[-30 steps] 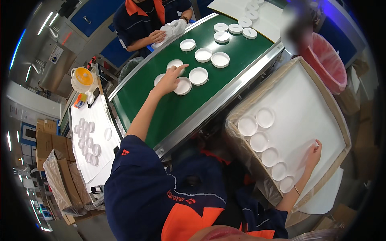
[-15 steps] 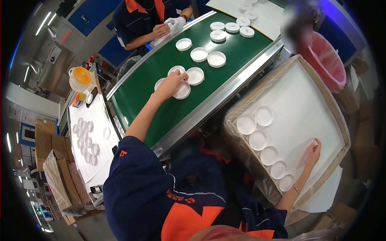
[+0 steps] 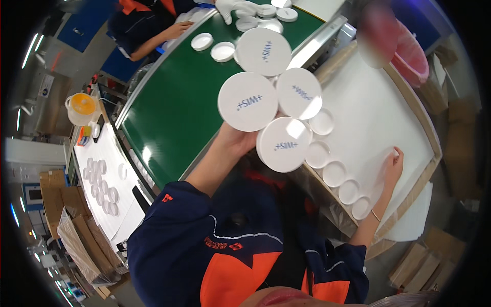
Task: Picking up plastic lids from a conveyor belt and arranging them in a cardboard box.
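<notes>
Four round white lids (image 3: 248, 101), blue print facing up, are bunched close to the camera, raised above the near edge of the green conveyor belt (image 3: 163, 117) and overlapping the carton's left corner in view. Left hand (image 3: 238, 140) grips the bunch from beneath; most of its fingers are hidden behind the lids. Right hand (image 3: 396, 162) rests over the right side of the lined carton (image 3: 433, 146), fingers curled at the edge of a translucent sheet (image 3: 377, 187); cannot tell whether the sheet is pinched. Along the carton's lower-left edge, five white discs (image 3: 334, 174) run in a row, just beside one another. To the left, a white-topped table (image 3: 120, 222) carries a cluster of similar discs (image 3: 102, 187) near its left edge; a yellow-lidded pot (image 3: 83, 103) stands at its far end. Across the belt, two shallow white dishes (image 3: 202, 42) sit toward its far edge, with more white pieces (image 3: 267, 11) crowded at its upper end. A co-worker's sleeve (image 3: 140, 30) and a white-gloved hand (image 3: 226, 9) show beyond.
</notes>
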